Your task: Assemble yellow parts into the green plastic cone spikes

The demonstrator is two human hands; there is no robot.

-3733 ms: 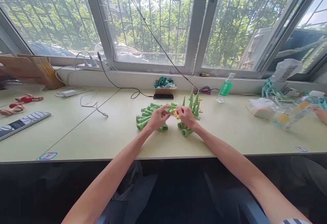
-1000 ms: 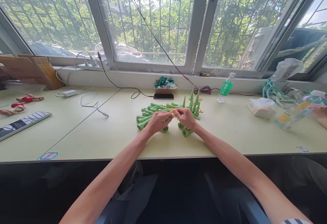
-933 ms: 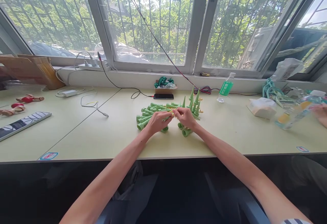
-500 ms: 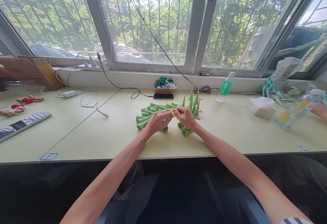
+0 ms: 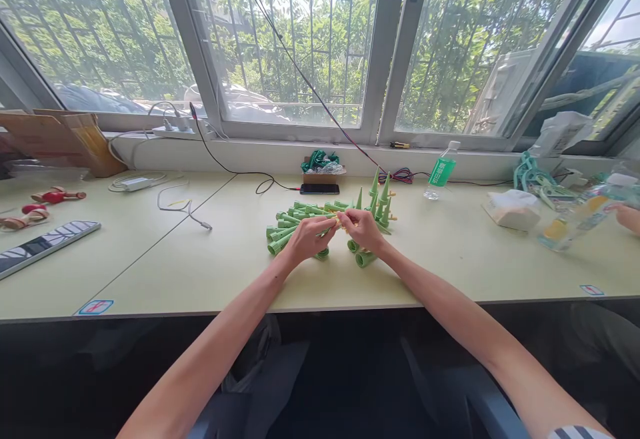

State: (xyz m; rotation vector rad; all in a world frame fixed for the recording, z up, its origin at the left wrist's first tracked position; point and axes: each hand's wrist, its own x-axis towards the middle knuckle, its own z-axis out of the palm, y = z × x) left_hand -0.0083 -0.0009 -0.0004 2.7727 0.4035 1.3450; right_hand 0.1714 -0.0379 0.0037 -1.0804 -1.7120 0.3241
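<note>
My left hand (image 5: pixel 311 235) and my right hand (image 5: pixel 363 228) meet above the table, with thumbs and fingers pinched together. Between their fingertips shows a small yellow piece (image 5: pixel 338 221), mostly covered, so its kind cannot be made out. Many green plastic tubes (image 5: pixel 278 245) lie in a cluster behind and left of my left hand. Green pointed cones (image 5: pixel 385 191) stand upright just beyond my right hand, with yellow pegs sticking out on their right side. Two more green tubes (image 5: pixel 367 260) lie open end toward me under my right wrist.
A black phone (image 5: pixel 320 189) lies behind the green parts, before a small box (image 5: pixel 325 177). A green-labelled bottle (image 5: pixel 441 173) and a tissue pack (image 5: pixel 513 210) are to the right. Cables (image 5: pixel 185 208) lie left. Another person's hand (image 5: pixel 629 217) is near a larger bottle (image 5: pixel 575 222) at far right.
My hands keep the same pinch in the same place. At the right edge, the other person's hand has shifted slightly.
</note>
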